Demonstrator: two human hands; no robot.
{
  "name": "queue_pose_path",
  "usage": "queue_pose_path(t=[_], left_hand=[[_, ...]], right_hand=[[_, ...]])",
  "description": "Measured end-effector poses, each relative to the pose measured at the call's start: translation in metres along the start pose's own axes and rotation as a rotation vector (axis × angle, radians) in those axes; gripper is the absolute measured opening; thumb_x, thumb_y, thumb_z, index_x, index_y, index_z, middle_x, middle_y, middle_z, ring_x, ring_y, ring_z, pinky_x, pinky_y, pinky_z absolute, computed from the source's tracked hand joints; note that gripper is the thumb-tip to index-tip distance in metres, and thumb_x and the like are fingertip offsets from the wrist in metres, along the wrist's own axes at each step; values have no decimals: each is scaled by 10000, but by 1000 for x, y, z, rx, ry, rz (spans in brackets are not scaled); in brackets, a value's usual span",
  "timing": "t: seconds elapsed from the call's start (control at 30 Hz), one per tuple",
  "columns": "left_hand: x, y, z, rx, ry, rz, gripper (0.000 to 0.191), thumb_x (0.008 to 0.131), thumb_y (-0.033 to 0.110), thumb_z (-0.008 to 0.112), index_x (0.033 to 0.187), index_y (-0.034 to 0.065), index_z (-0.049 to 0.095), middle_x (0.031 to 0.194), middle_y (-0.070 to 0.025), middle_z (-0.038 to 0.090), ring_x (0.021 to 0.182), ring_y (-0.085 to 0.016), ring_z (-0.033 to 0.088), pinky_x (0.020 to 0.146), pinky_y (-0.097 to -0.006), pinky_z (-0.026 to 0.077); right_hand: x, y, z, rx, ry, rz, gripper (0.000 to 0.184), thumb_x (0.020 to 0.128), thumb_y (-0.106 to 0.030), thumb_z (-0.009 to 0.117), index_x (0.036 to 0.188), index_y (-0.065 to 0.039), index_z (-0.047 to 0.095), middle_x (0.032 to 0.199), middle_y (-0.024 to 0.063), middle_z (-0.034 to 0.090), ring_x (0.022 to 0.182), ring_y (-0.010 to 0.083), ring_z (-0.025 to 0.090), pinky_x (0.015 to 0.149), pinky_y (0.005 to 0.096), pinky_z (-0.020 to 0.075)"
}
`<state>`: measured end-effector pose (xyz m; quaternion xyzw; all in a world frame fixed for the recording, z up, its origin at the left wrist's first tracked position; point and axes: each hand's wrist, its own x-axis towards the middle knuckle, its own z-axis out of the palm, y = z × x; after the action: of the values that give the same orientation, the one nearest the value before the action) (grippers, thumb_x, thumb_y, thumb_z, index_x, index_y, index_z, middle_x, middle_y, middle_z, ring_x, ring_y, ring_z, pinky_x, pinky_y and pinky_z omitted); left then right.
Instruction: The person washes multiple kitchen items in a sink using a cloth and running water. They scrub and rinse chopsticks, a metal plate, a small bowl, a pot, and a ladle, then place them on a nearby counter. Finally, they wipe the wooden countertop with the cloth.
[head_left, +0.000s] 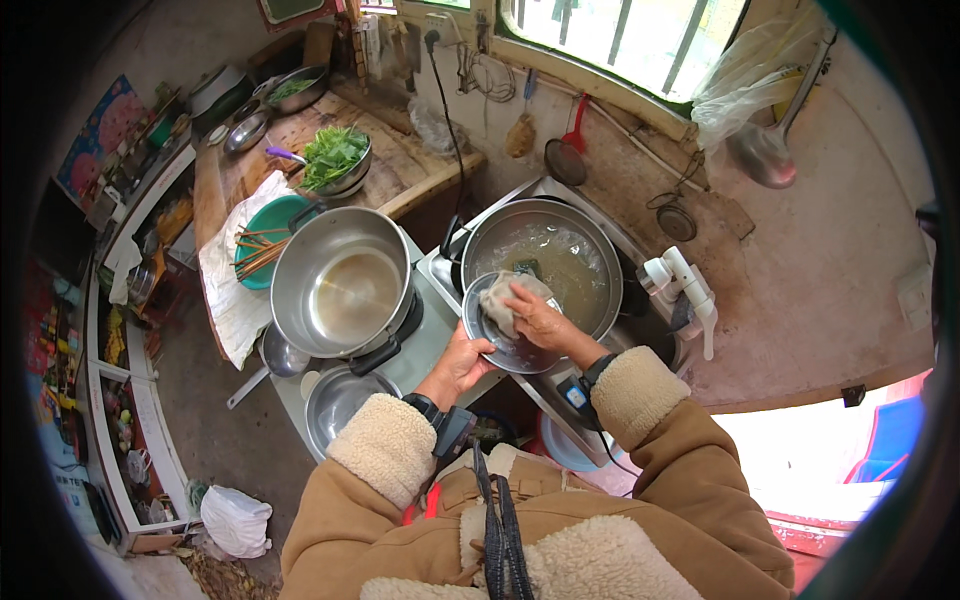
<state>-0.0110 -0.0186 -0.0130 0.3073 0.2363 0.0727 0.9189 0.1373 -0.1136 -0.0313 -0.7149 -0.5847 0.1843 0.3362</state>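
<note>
My left hand (460, 363) grips the near-left rim of a small metal bowl (517, 355). The bowl is tilted over the near edge of a large metal pot (613, 289) that holds cloudy water. Inside the bowl, my right hand (541, 319) presses a wet greyish cloth (501, 298) against the metal. A small dark object (527, 267) shows in the water just beyond the cloth. What the fingertips under the cloth touch is hidden.
To the left stands a deep two-handled pot (341, 281) with a little liquid. Near it are a ladle (283, 354), another metal bowl (341, 405) and a green basin (276, 217) with chopsticks (259, 253). A white faucet (679, 289) juts out at right. Leafy greens (334, 159) fill a bowl behind.
</note>
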Motion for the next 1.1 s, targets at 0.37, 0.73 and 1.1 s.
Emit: queue_pose_path(t=[0.37,0.73,1.1], left_hand=[[-1,-2,9,69,-34,-44,690,670,-147,398,1258,180,243,1145,-98,425,979,-283,513,725,-446,508],[8,4,-8,22,140,161,562,673,-130,439,1173,107,338,1088,-110,468,959,-277,520,728,-454,504],[17,-8,7,88,-95,53,367,903,264,384,1238,129,316,1187,-98,429,1058,-264,461,813,-459,448]], right_hand=[[25,-27,1,-235,193,-41,404,751,-78,491,1152,-117,489,1282,175,353,1160,345,365,954,381,310],[-27,-26,9,-396,131,65,283,791,-233,487,1058,-140,501,954,111,522,873,304,510,720,410,415],[-3,-21,3,-183,110,169,376,741,-232,505,1107,-145,504,1127,101,491,933,331,486,789,424,384]])
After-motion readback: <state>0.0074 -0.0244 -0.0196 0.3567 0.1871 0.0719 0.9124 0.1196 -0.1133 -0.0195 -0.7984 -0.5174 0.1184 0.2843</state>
